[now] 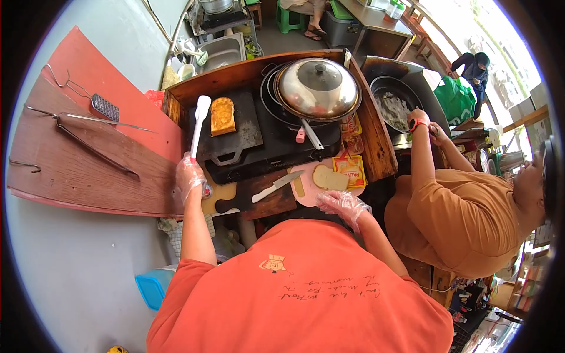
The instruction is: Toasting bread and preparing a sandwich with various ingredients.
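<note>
My left hand (190, 176), in a clear plastic glove, grips white-tipped kitchen tongs (199, 123) by their lower end. The tongs point away from me, just left of a browned slice of bread (223, 116) on a black griddle plate (249, 128). My right hand (342, 204), gloved too, has its fingers bent together at the near edge of a pink cutting board (304, 200); I see nothing in it. On that board lie a pale bread slice (329, 178) and a yellow Palmia packet (350, 170). A white-handled knife (276, 186) lies across the board's left edge.
A lidded pan (318, 90) stands on the stove right of the griddle, its handle towards me. Wooden side walls (371, 119) enclose the stove. At the right a co-worker in a brown shirt (459, 216) works over another pan (395, 106). Wire tools hang on the left panel (97, 163).
</note>
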Available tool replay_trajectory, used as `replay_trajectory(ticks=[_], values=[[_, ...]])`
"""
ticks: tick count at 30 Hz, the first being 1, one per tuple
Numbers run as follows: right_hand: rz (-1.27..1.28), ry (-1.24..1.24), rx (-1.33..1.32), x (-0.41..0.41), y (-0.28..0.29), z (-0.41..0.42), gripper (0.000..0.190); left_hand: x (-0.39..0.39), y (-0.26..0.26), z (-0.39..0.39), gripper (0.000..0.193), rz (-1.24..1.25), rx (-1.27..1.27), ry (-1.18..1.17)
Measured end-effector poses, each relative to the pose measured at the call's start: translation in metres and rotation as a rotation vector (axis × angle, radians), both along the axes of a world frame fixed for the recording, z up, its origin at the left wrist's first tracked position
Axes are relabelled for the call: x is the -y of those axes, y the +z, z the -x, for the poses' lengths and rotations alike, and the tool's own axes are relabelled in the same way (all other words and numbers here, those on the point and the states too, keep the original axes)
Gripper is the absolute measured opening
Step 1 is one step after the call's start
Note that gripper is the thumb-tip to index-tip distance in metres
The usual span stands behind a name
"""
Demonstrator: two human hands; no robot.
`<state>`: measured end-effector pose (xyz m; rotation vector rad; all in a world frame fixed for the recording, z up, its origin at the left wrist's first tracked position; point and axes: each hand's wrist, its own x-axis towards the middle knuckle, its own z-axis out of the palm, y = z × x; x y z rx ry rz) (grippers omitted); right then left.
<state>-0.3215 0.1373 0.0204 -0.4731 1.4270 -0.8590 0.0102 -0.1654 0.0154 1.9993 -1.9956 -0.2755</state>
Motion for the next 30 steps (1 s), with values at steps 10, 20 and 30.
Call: replay_trajectory(ticks=[10, 20, 30], values=[[-0.009, 0.041, 0.007, 0.005, -0.002, -0.003, 0.044, -0.007, 0.004, 0.010, 0.022, 0.048, 0.098, -0.100], [-0.012, 0.011, -0.024, 0.004, 0.003, -0.005, 0.040, -0.006, -0.026, -0.015, 0.027, 0.080, 0.168, 0.016], [-0.019, 0.002, 0.010, 0.002, -0.006, -0.001, 0.040, -0.003, -0.032, -0.021, 0.031, 0.017, -0.037, 0.093]])
